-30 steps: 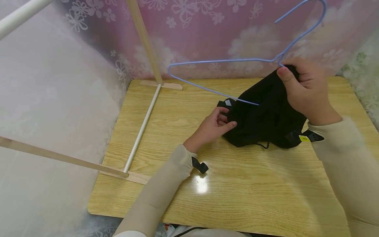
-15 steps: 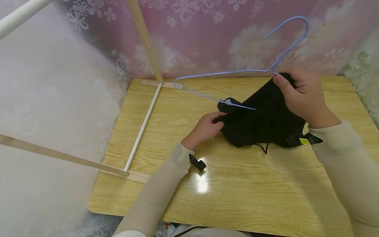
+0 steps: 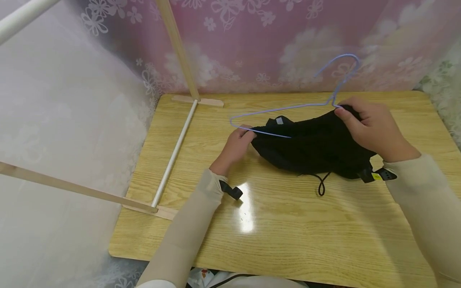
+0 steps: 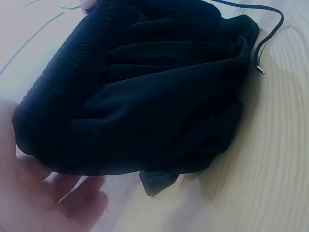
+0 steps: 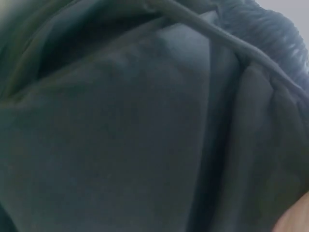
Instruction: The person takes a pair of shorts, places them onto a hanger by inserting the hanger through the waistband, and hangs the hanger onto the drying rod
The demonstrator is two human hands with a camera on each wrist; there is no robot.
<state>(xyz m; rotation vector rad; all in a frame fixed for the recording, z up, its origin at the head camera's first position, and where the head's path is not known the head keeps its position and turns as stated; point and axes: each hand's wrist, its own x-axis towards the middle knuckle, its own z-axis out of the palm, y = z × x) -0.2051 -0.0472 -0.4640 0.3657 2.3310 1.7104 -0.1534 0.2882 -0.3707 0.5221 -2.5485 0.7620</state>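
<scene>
Black drawstring shorts [image 3: 306,152] with a gathered elastic waistband [image 4: 63,72] are stretched between my hands, low over the table. My left hand [image 3: 235,144] pinches the left end of the waistband between thumb and fingers. At the other end, my right hand [image 3: 371,128] grips the waistband together with the blue wire hanger [image 3: 281,109] below its hook. The hanger's left corner sticks out past the waistband, close to my left fingers. Its lower bar runs into the waist opening, where the rest is hidden. A drawstring loop [image 3: 321,187] hangs down in front. Mostly black fabric [image 5: 111,145] fills the right wrist view.
A wooden rack with a white lower bar [image 3: 174,154] stands on the left of the wood-grain table [image 3: 288,236]. One slanting wooden post [image 3: 178,52] rises at the back. Behind the table hangs a pink floral curtain [image 3: 270,48].
My left hand has moved left and up, taking hold of the waistband's edge and drawing it wider. My right hand has lowered the hanger, and more of its left arm now overlaps the shorts.
</scene>
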